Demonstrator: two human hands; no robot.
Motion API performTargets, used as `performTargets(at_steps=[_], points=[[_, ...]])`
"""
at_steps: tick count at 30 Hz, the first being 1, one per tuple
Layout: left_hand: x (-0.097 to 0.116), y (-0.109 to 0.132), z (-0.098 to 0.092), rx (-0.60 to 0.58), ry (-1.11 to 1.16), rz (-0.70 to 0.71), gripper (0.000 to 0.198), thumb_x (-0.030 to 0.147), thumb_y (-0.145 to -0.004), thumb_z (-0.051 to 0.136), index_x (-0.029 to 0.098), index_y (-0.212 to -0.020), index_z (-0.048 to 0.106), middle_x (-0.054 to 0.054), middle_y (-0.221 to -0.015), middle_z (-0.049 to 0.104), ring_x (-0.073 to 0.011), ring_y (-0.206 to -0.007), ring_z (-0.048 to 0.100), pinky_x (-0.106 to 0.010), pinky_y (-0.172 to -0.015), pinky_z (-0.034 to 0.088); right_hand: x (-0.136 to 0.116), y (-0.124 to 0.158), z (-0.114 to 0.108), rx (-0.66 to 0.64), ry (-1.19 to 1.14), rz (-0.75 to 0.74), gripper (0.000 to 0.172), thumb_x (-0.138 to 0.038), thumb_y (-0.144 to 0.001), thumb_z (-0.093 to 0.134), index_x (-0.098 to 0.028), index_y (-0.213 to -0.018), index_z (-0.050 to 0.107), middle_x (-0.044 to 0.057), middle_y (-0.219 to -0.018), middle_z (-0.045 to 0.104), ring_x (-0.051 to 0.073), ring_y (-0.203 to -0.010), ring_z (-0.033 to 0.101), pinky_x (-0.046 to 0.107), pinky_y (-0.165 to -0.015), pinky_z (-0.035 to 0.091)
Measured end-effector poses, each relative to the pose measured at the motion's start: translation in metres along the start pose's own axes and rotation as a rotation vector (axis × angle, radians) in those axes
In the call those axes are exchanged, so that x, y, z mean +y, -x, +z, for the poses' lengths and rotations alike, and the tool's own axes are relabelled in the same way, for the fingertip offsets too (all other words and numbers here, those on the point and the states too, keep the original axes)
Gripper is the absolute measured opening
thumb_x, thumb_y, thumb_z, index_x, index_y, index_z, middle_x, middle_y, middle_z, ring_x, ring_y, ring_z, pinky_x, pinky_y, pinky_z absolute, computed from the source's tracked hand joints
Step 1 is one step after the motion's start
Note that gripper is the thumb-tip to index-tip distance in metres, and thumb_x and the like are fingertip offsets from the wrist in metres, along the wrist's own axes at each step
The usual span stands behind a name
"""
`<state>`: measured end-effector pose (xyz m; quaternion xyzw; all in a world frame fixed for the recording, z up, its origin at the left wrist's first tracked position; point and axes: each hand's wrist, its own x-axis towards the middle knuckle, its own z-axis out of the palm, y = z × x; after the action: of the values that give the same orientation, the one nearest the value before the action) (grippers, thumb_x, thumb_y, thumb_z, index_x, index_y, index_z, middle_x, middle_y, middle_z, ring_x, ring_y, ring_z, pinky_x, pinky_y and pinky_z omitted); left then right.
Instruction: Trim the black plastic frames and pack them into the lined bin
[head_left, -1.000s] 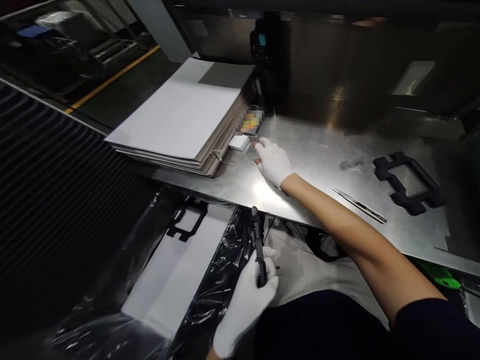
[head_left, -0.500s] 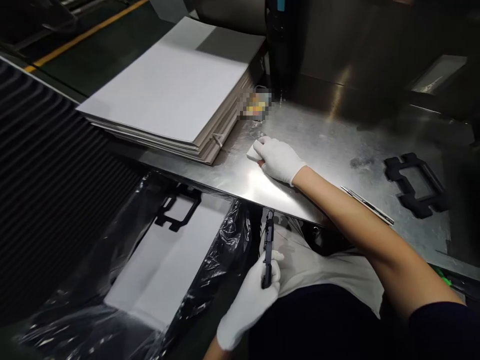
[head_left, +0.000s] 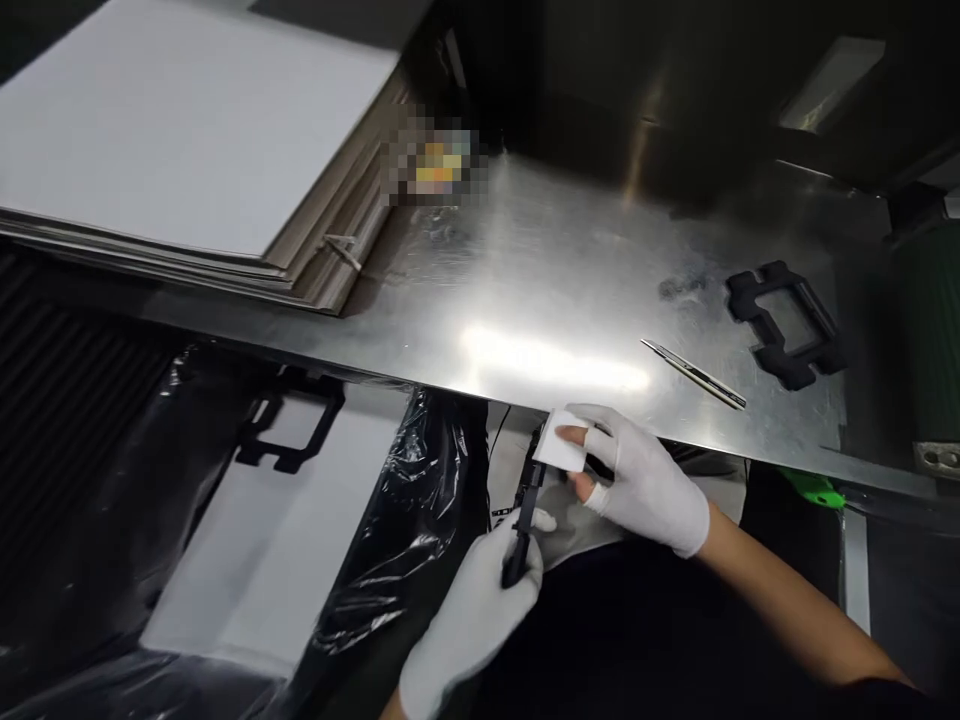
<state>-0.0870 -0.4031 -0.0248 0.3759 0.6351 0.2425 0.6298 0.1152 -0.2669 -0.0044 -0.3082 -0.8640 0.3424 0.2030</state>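
My left hand (head_left: 491, 590), in a white glove, is closed round the lower end of a black frame part (head_left: 523, 530), held edge-on below the table's front edge. In my right hand (head_left: 637, 475), gloved with bare thumb and fingertip showing, is a small white block (head_left: 559, 442), pinched between the fingers. The block lies against the upper part of the black piece and hides some of it. Another black frame (head_left: 787, 325) lies on the metal table (head_left: 555, 290) at the right. A thin cutter-like tool (head_left: 694, 374) rests left of that frame.
A tall stack of white sheets (head_left: 187, 130) covers the table's left end, beside a blurred colourful item (head_left: 439, 165). Below left, a black frame (head_left: 292, 425) lies on a white board (head_left: 247, 560) within clear plastic (head_left: 390, 520). A green object (head_left: 814, 490) is under the table edge.
My right hand has brought the white block from the tabletop down to the black part in my left hand. The view has shifted, so the stack appears further left.
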Motion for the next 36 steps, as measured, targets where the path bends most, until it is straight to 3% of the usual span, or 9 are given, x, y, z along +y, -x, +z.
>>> performTargets(at_steps=[4, 13, 15, 23, 26, 29, 33, 36], points=[[0.006, -0.001, 0.003, -0.029, -0.092, -0.007, 0.001, 0.022, -0.075, 0.057, 0.022, -0.075, 0.056, -0.002, -0.078, 0.060, -0.0202, -0.076, 0.051, -0.032, -0.071, 0.043, -0.002, 0.007, -0.001, -0.030, 0.016, -0.032, 0.042, -0.015, -0.096, 0.067, -0.020, -0.137, 0.062, 0.016, -0.138, 0.067, 0.029, -0.116, 0.071, 0.045, -0.090, 0.067], [0.020, 0.003, 0.008, -0.002, -0.160, 0.012, 0.007, 0.021, -0.073, 0.055, 0.022, -0.080, 0.057, 0.001, -0.075, 0.058, -0.0186, -0.073, 0.050, -0.031, -0.071, 0.043, -0.001, 0.019, -0.008, 0.044, 0.020, -0.054, 0.040, -0.015, -0.096, 0.069, -0.018, -0.136, 0.062, 0.021, -0.142, 0.065, 0.031, -0.123, 0.070, 0.049, -0.097, 0.066], [0.021, 0.005, 0.008, 0.001, -0.174, 0.014, 0.007, 0.021, -0.073, 0.054, 0.023, -0.080, 0.055, 0.002, -0.075, 0.057, -0.0181, -0.072, 0.048, -0.031, -0.070, 0.042, -0.001, 0.020, -0.008, -0.019, -0.004, -0.092, 0.042, -0.015, -0.096, 0.069, -0.020, -0.137, 0.062, 0.019, -0.141, 0.066, 0.031, -0.123, 0.070, 0.049, -0.098, 0.066], [0.021, 0.007, 0.007, 0.002, -0.140, 0.013, 0.005, 0.019, -0.074, 0.053, 0.023, -0.077, 0.052, 0.002, -0.077, 0.055, -0.0174, -0.072, 0.046, -0.031, -0.070, 0.041, -0.004, 0.018, -0.007, -0.044, -0.019, -0.084, 0.038, -0.016, -0.095, 0.069, -0.019, -0.133, 0.065, 0.017, -0.139, 0.067, 0.030, -0.123, 0.070, 0.047, -0.098, 0.067], [0.023, 0.007, 0.005, 0.008, -0.147, 0.024, 0.004, 0.019, -0.074, 0.054, 0.023, -0.076, 0.052, 0.002, -0.075, 0.056, -0.0179, -0.073, 0.049, -0.031, -0.072, 0.042, -0.005, 0.016, -0.007, 0.014, -0.001, -0.013, 0.040, -0.016, -0.097, 0.068, -0.019, -0.136, 0.063, 0.017, -0.142, 0.066, 0.030, -0.127, 0.068, 0.048, -0.101, 0.066], [0.024, 0.007, 0.003, 0.035, -0.151, 0.036, 0.003, 0.020, -0.076, 0.054, 0.022, -0.076, 0.053, 0.002, -0.075, 0.056, -0.0173, -0.071, 0.047, -0.030, -0.068, 0.041, -0.006, 0.013, -0.006, -0.072, -0.030, -0.068, 0.038, -0.016, -0.095, 0.069, -0.019, -0.133, 0.065, 0.015, -0.136, 0.068, 0.028, -0.121, 0.070, 0.045, -0.099, 0.066], [0.018, 0.007, -0.002, 0.060, -0.160, 0.028, 0.003, 0.020, -0.074, 0.058, 0.022, -0.074, 0.056, 0.001, -0.073, 0.058, -0.0184, -0.072, 0.051, -0.030, -0.069, 0.045, -0.008, 0.010, 0.002, 0.056, 0.007, -0.005, 0.041, -0.014, -0.095, 0.066, -0.017, -0.135, 0.063, 0.020, -0.146, 0.064, 0.032, -0.128, 0.068, 0.049, -0.100, 0.066], [0.014, 0.007, -0.007, 0.082, -0.135, 0.020, 0.002, 0.020, -0.074, 0.059, 0.021, -0.074, 0.058, 0.001, -0.073, 0.058, -0.0185, -0.072, 0.051, -0.029, -0.068, 0.045, -0.008, 0.010, 0.002, -0.025, -0.051, -0.093, 0.042, -0.016, -0.094, 0.066, -0.021, -0.136, 0.063, 0.016, -0.143, 0.066, 0.030, -0.126, 0.069, 0.048, -0.101, 0.065]])
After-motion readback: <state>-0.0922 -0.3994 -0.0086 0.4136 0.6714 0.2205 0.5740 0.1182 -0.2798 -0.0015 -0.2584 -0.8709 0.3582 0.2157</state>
